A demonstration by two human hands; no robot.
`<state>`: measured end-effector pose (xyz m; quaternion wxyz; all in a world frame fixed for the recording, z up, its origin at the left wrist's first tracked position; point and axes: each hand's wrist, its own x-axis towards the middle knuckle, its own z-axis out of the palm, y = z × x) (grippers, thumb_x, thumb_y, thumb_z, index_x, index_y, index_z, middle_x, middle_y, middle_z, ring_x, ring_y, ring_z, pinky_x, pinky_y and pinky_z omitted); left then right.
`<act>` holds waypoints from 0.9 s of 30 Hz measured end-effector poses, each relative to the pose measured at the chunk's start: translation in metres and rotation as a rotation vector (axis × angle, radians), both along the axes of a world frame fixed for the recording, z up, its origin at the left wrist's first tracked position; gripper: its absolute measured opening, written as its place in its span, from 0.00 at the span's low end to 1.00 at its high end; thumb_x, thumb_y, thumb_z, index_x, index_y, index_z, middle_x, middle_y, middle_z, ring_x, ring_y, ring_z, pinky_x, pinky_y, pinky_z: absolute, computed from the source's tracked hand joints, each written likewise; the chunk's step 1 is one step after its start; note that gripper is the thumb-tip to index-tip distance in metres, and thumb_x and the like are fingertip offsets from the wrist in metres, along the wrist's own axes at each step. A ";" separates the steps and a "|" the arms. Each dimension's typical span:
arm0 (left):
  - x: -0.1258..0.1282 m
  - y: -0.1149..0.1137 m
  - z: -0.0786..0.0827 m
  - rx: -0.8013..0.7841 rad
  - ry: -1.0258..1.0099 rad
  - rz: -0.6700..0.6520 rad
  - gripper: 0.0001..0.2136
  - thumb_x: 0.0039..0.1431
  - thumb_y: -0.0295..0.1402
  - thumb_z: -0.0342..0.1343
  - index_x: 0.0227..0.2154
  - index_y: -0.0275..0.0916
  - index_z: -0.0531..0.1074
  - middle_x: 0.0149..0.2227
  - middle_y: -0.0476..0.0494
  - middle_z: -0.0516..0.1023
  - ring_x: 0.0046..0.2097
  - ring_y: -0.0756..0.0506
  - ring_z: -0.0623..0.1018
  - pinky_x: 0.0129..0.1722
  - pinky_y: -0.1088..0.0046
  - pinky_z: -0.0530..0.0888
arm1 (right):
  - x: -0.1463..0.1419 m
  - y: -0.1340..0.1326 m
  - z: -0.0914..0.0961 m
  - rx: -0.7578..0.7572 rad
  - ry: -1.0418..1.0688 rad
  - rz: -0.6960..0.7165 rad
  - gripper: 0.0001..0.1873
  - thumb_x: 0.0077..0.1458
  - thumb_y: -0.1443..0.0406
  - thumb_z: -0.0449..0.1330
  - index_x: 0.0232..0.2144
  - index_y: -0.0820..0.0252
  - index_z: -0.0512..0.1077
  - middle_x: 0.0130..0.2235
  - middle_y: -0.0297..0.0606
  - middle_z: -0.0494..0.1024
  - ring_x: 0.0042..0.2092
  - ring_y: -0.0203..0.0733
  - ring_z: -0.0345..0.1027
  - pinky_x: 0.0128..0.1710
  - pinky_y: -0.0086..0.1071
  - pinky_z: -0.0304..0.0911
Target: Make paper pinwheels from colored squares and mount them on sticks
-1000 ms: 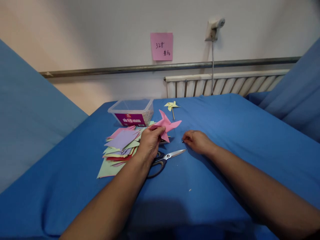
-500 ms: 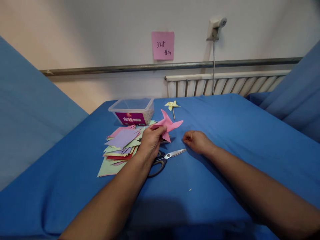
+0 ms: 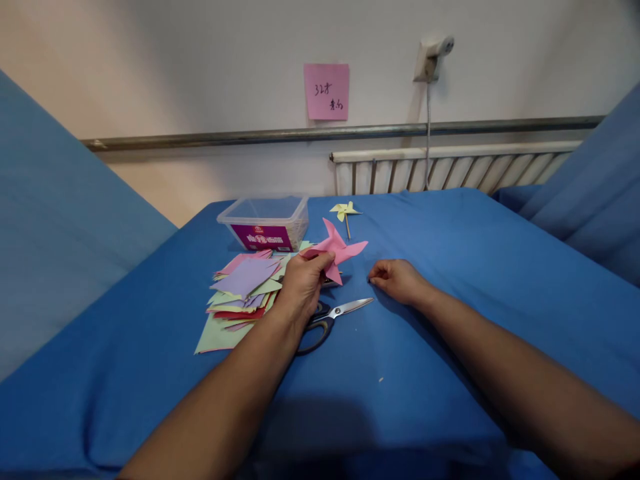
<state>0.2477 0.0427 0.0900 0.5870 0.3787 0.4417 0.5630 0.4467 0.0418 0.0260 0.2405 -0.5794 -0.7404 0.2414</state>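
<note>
A pink pinwheel [image 3: 342,251] juts from the left hand [image 3: 303,283].

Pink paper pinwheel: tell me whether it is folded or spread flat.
Folded. The pink paper pinwheel, held in the left hand, shows pointed vanes rather than a flat square.

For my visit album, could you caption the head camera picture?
Left hand holding a pink paper pinwheel, right hand pinching something tiny, scissors and a yellow pinwheel on blue cloth.

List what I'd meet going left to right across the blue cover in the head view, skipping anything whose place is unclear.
Stack of coloured paper, left hand, pink pinwheel in its grip, right hand.
</note>
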 end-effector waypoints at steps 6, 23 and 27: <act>0.000 0.000 -0.001 -0.014 -0.004 0.018 0.11 0.33 0.28 0.66 0.23 0.33 0.72 0.22 0.49 0.72 0.25 0.51 0.70 0.24 0.76 0.67 | -0.012 -0.010 0.018 0.053 -0.238 -0.014 0.06 0.54 0.65 0.57 0.32 0.58 0.74 0.32 0.35 0.78 0.32 0.37 0.68 0.29 0.28 0.54; 0.001 0.001 -0.007 0.024 0.024 0.007 0.10 0.35 0.28 0.66 0.23 0.33 0.72 0.22 0.50 0.71 0.24 0.52 0.69 0.23 0.77 0.67 | -0.019 -0.015 0.024 0.114 -0.362 0.048 0.10 0.57 0.68 0.52 0.34 0.58 0.74 0.38 0.39 0.77 0.36 0.39 0.68 0.35 0.30 0.55; 0.001 0.000 -0.006 0.022 0.030 0.006 0.10 0.35 0.28 0.66 0.23 0.33 0.72 0.22 0.50 0.71 0.24 0.52 0.69 0.24 0.76 0.67 | -0.022 -0.017 0.027 0.119 -0.435 0.035 0.12 0.59 0.67 0.50 0.35 0.59 0.74 0.38 0.41 0.77 0.36 0.40 0.69 0.35 0.31 0.55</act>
